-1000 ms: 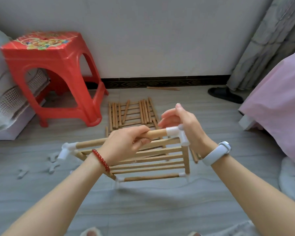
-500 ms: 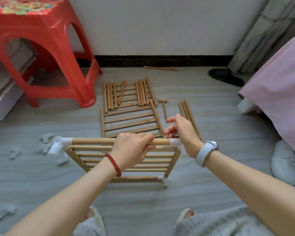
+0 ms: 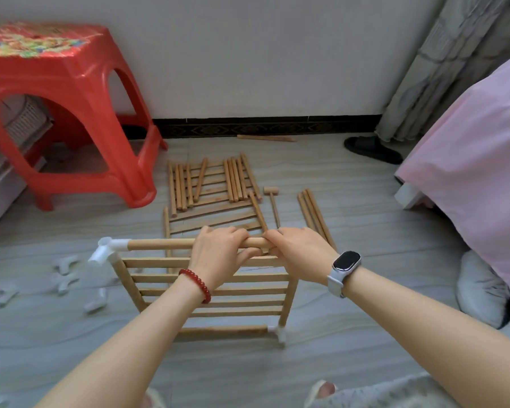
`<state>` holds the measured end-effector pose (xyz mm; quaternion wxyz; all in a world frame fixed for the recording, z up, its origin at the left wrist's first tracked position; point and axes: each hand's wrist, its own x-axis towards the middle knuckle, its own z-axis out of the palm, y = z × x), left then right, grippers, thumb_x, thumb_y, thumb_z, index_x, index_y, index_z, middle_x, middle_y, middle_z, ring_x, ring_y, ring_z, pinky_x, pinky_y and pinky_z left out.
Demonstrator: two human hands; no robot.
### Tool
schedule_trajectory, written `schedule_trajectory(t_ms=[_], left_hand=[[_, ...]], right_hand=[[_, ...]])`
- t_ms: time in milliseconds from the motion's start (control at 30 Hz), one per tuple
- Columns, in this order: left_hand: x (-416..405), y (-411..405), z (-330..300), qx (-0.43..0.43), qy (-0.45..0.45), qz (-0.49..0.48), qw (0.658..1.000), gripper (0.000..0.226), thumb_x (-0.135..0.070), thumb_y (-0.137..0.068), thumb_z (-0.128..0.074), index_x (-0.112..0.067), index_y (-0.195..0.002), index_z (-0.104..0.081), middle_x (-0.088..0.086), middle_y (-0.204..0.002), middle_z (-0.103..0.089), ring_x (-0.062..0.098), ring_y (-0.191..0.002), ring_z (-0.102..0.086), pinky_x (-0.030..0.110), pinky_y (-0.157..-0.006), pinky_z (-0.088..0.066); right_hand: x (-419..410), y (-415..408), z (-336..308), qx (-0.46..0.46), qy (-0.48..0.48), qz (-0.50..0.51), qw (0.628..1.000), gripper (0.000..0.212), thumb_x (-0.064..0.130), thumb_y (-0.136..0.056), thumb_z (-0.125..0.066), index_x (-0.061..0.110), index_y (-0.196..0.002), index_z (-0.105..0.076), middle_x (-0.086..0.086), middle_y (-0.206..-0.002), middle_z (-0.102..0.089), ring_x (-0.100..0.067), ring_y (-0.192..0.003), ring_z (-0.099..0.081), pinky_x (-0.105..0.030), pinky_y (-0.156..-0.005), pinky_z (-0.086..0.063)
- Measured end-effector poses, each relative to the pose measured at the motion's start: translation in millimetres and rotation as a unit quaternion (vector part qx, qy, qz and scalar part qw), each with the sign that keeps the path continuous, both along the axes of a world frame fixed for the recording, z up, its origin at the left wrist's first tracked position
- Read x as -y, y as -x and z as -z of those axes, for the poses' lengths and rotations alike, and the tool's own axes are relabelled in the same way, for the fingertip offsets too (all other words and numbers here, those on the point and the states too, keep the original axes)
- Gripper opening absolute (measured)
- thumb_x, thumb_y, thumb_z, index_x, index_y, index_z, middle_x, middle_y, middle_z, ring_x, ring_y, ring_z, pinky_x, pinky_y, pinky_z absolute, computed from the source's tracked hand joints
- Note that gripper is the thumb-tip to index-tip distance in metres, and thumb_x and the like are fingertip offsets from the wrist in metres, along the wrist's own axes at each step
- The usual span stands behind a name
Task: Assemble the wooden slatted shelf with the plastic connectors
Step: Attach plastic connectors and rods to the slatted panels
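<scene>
Item: wooden slatted shelf panel (image 3: pixel 206 293), part-assembled. Stands on edge on the floor, mid-foreground, its lower rail down and its top dowel (image 3: pixel 159 244) uppermost.

Fittings: white plastic connector (image 3: pixel 108 248) at the top left corner; a second connector (image 3: pixel 278 331) at the lower right corner. The top right corner is hidden under the right hand.

Grip, left hand (image 3: pixel 218 257): fingers curled over the top dowel near its middle. Grip, right hand (image 3: pixel 301 251): closed around the dowel's right end, just beside the left; whether a connector sits inside it cannot be told.

Handling, judged: light, stiff along rails and dowels; slats thin and likely to flex or crack if used as a handle. Joints look push-fit, so twisting the frame may pull a corner loose. Best held by the dowels close to a connector, pressing in line with the dowel.

Spare stock: loose dowels and slats (image 3: pixel 215 184) on the floor toward the wall, a small wooden mallet (image 3: pixel 273 201) beside them, loose connectors (image 3: pixel 64 272) on the floor to the left.

Surroundings: red stool (image 3: pixel 71 92), far left.
</scene>
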<state>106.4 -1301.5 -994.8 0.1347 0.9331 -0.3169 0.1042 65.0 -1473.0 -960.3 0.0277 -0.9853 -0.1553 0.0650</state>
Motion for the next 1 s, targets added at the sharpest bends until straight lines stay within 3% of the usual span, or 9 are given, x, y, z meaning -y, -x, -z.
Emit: schedule_trajectory(t_ms=[100,200,400,533,667,800,867,933,1000], left_hand=[[9,-19,4,-0.008,-0.053,-0.024,0.998,0.03,-0.045,-0.097,-0.039,-0.027,-0.116,-0.053,-0.005,-0.104,-0.058,0.018,-0.1,-0.054,0.032,-0.08,-0.031],[19,-43,20,-0.02,-0.076,-0.01,0.997,0.029,-0.035,-0.1,-0.036,-0.025,-0.124,-0.049,-0.002,-0.109,-0.056,0.021,-0.103,-0.053,0.033,-0.08,-0.033],[40,-70,109,-0.177,-0.117,0.01,0.977,0.028,-0.028,-0.1,-0.039,-0.023,-0.126,-0.047,0.003,-0.113,-0.057,0.026,-0.1,-0.055,0.035,-0.076,-0.041],[58,-76,183,-0.175,-0.107,-0.027,0.978,0.027,-0.023,-0.1,-0.037,-0.024,-0.124,-0.05,0.001,-0.113,-0.056,0.024,-0.103,-0.05,0.03,-0.074,-0.027],[78,-78,234,-0.214,-0.151,-0.046,0.964,0.023,-0.023,-0.099,-0.04,-0.021,-0.118,-0.054,0.003,-0.112,-0.056,0.026,-0.106,-0.049,0.034,-0.083,-0.034],[76,-68,263,-0.168,-0.113,-0.043,0.978,0.018,-0.019,-0.075,-0.066,-0.014,-0.092,-0.067,0.005,-0.085,-0.064,0.029,-0.079,-0.061,0.036,-0.069,-0.049],[66,-57,276,-0.182,-0.15,-0.03,0.971,0.042,-0.035,-0.075,-0.056,-0.013,-0.109,-0.066,0.007,-0.103,-0.066,0.029,-0.096,-0.062,0.042,-0.085,-0.049],[58,-49,284,-0.194,-0.188,-0.013,0.963,0.065,-0.049,-0.075,-0.052,-0.012,-0.127,-0.056,0.009,-0.127,-0.059,0.031,-0.117,-0.055,0.051,-0.102,-0.033],[56,-48,285,-0.213,-0.204,-0.013,0.955,0.075,-0.057,-0.076,-0.038,-0.013,-0.135,-0.049,0.009,-0.139,-0.05,0.033,-0.128,-0.047,0.052,-0.104,-0.021]], right_hand=[[17,-27,2,-0.03,-0.022,0.015,0.999,0.021,0.02,-0.101,-0.037,0.016,-0.118,-0.047,-0.005,-0.1,-0.058,-0.023,-0.078,-0.047,-0.028,-0.064,-0.026],[33,-54,16,-0.069,-0.037,0.028,0.997,0.016,0.02,-0.099,-0.039,0.017,-0.111,-0.05,0.0,-0.088,-0.053,-0.021,-0.075,-0.047,-0.028,-0.054,-0.028],[57,-82,113,-0.106,-0.006,0.013,0.994,0.024,0.027,-0.101,-0.037,0.016,-0.114,-0.054,-0.001,-0.092,-0.045,-0.021,-0.081,-0.041,-0.029,-0.061,-0.025],[74,-95,192,-0.117,0.005,0.033,0.993,0.029,0.03,-0.101,-0.036,0.02,-0.121,-0.053,-0.005,-0.11,-0.053,-0.024,-0.1,-0.046,-0.029,-0.066,-0.027],[88,-98,247,-0.147,-0.004,0.044,0.988,0.033,0.035,-0.101,-0.036,0.021,-0.123,-0.056,-0.005,-0.112,-0.053,-0.025,-0.105,-0.045,-0.031,-0.071,-0.03],[104,-99,273,-0.02,-0.139,0.161,0.977,0.038,0.028,-0.095,-0.037,0.013,-0.12,-0.061,-0.009,-0.113,-0.058,-0.029,-0.109,-0.05,-0.037,-0.082,-0.038],[122,-106,280,0.018,-0.077,0.23,0.97,0.038,0.02,-0.092,-0.042,0.01,-0.126,-0.055,-0.012,-0.122,-0.054,-0.033,-0.114,-0.047,-0.041,-0.085,-0.036],[143,-113,286,-0.007,-0.008,0.318,0.948,0.046,0.019,-0.091,-0.047,0.01,-0.136,-0.042,-0.014,-0.134,-0.043,-0.033,-0.122,-0.039,-0.043,-0.094,-0.031],[161,-121,291,-0.036,0.019,0.395,0.918,0.061,0.027,-0.09,-0.05,0.01,-0.144,-0.026,-0.017,-0.145,-0.03,-0.034,-0.13,-0.029,-0.047,-0.102,-0.026]])
